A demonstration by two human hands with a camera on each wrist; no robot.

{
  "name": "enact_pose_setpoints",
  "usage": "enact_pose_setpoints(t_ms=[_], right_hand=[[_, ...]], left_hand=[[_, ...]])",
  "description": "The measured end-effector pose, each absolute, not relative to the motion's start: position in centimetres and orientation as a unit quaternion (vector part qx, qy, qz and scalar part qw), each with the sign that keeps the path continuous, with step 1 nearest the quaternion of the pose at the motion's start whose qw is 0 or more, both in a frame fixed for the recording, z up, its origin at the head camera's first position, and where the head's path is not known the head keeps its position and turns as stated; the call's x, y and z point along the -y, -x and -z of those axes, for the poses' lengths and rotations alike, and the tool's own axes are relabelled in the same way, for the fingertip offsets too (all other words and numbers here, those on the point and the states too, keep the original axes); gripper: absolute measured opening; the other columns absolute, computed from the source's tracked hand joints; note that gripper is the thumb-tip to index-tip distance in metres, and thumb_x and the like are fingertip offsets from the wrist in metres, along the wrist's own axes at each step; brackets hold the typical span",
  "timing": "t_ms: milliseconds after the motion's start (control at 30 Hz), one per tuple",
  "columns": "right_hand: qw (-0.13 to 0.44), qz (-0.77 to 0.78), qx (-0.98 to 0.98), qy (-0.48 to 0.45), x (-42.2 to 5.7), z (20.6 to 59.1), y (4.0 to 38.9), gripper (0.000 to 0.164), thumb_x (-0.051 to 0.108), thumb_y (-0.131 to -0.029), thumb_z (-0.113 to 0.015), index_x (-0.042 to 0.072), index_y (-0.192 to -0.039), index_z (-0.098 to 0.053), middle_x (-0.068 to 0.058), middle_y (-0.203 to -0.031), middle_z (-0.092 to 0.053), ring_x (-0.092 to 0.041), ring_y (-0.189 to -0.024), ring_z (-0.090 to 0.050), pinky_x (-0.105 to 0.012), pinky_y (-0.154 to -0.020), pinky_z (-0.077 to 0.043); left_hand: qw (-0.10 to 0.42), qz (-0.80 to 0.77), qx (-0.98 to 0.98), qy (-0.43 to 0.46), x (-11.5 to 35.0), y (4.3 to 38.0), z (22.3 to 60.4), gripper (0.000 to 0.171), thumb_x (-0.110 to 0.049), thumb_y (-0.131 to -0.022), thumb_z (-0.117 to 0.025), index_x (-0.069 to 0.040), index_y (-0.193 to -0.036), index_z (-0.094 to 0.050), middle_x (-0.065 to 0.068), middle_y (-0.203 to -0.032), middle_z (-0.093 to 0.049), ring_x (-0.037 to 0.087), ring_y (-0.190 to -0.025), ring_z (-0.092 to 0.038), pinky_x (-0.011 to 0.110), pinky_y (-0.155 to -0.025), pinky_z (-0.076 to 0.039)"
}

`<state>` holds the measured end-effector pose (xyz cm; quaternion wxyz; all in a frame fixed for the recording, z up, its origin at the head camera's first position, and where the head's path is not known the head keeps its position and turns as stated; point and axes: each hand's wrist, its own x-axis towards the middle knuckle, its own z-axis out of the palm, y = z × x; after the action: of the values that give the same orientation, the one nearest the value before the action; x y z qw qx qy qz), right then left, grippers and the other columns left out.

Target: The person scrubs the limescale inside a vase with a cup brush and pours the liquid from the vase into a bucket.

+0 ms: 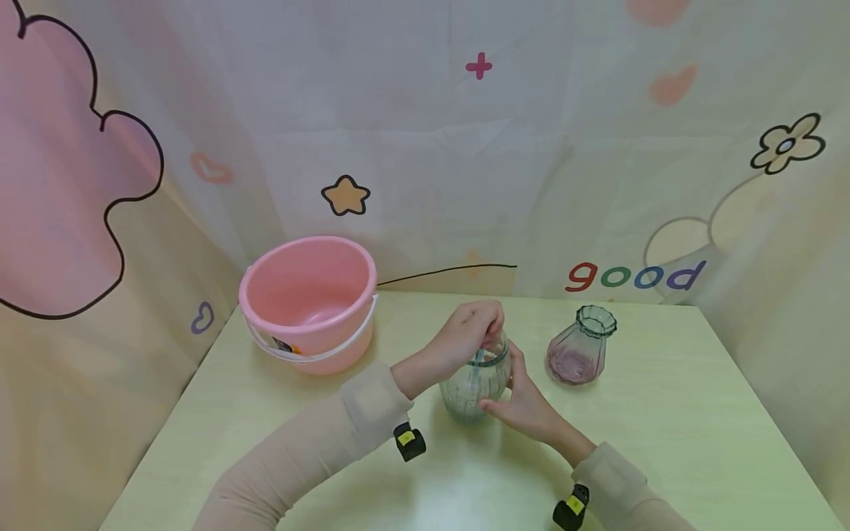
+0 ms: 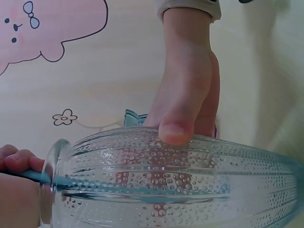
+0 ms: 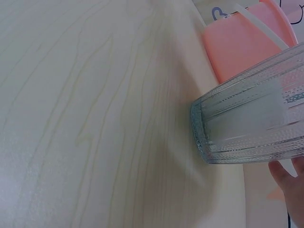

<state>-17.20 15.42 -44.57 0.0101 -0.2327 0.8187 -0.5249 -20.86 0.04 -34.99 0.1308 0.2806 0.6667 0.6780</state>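
Before the curtain (image 1: 465,147) (lettered "good"), the left grip (image 1: 467,333) holds a blue stick (image 2: 34,175), the right grip (image 1: 529,407) a jar (image 1: 465,394).

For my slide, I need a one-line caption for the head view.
Left-hand grip on a blue stick inside a glass jar, right-hand grip on the jar's side.

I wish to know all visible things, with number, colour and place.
Bucket: 1, pink, table's back left
Bucket handle: 1, white, across bucket's front
Jar: 1, greenish clear, centre
Stick: 1, blue, partly inside jar
Vase: 1, green above, purple below, right of jar
Table: 1, pale yellow-green, before curtain
Curtain: 1, pale with coloured prints, behind table
Wrist devices: 2, black-yellow, by the sleeves
Sleeves: 2, beige, head view's lower half
Left hand: 1, at jar's mouth, pinching stick
Right hand: 1, around jar's side
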Motion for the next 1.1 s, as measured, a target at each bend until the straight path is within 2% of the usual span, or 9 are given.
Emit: enact_pose_setpoints(t_ms=[133, 300, 567, 700, 833, 1100], right_hand=[[0.009, 0.517, -0.824, 0.231, -15.4, 45.1, 17.3, 0.094, 0.005, -0.078, -0.071, -0.001, -0.141, -0.002, -0.030, -0.141, -0.024, -0.043, -0.128, -0.031, -0.059, -0.094, -0.036], [0.003, 0.517, -0.825, 0.228, -15.9, 47.0, 18.3, 0.097, 0.008, -0.078, -0.072, 0.006, -0.143, 0.000, -0.026, -0.144, -0.021, -0.042, -0.130, -0.029, -0.059, -0.095, -0.035], [-0.008, 0.528, -0.817, 0.230, -16.1, 48.1, 18.8, 0.099, 0.019, -0.076, -0.075, 0.015, -0.144, -0.003, -0.016, -0.145, -0.026, -0.036, -0.131, -0.031, -0.058, -0.096, -0.035], [-0.011, 0.534, -0.812, 0.234, -16.0, 48.0, 18.9, 0.100, 0.018, -0.074, -0.077, 0.016, -0.143, -0.004, -0.010, -0.146, -0.028, -0.032, -0.132, -0.031, -0.058, -0.096, -0.035], [-0.008, 0.534, -0.814, 0.227, -15.8, 48.1, 19.0, 0.100, 0.016, -0.074, -0.077, 0.018, -0.143, -0.004, -0.009, -0.146, -0.028, -0.031, -0.132, -0.031, -0.058, -0.096, -0.035], [-0.018, 0.537, -0.813, 0.223, -15.6, 48.0, 19.0, 0.099, 0.010, -0.072, -0.078, 0.014, -0.142, -0.008, -0.011, -0.144, -0.028, -0.029, -0.130, -0.034, -0.056, -0.095, -0.037]], left_hand=[[0.128, -0.685, -0.664, -0.270, 0.2, 20.7, 35.1, 0.028, -0.016, -0.093, -0.029, -0.005, -0.067, -0.032, 0.003, -0.062, -0.032, 0.024, -0.060, -0.031, 0.030, -0.063, -0.032], [0.127, -0.690, -0.659, -0.270, 0.2, 20.4, 34.4, 0.027, -0.015, -0.092, -0.029, -0.004, -0.066, -0.033, 0.003, -0.062, -0.032, 0.021, -0.059, -0.032, 0.030, -0.061, -0.031], [0.101, -0.713, -0.625, -0.302, 0.5, 20.2, 30.6, 0.029, -0.011, -0.092, -0.028, -0.004, -0.064, -0.029, 0.001, -0.058, -0.027, 0.015, -0.055, -0.026, 0.028, -0.057, -0.026], [0.091, -0.727, -0.598, -0.324, 0.6, 20.1, 28.5, 0.027, -0.010, -0.092, -0.029, -0.003, -0.065, -0.028, 0.001, -0.058, -0.026, 0.015, -0.053, -0.023, 0.027, -0.055, -0.024], [0.087, -0.740, -0.577, -0.335, 0.7, 20.1, 27.2, 0.027, -0.010, -0.092, -0.028, -0.003, -0.065, -0.028, 0.000, -0.057, -0.025, 0.015, -0.052, -0.021, 0.027, -0.054, -0.022], [0.077, -0.764, -0.549, -0.329, 0.9, 20.0, 27.4, 0.028, -0.008, -0.092, -0.028, -0.004, -0.064, -0.026, 0.000, -0.056, -0.022, 0.013, -0.051, -0.019, 0.026, -0.052, -0.020]])
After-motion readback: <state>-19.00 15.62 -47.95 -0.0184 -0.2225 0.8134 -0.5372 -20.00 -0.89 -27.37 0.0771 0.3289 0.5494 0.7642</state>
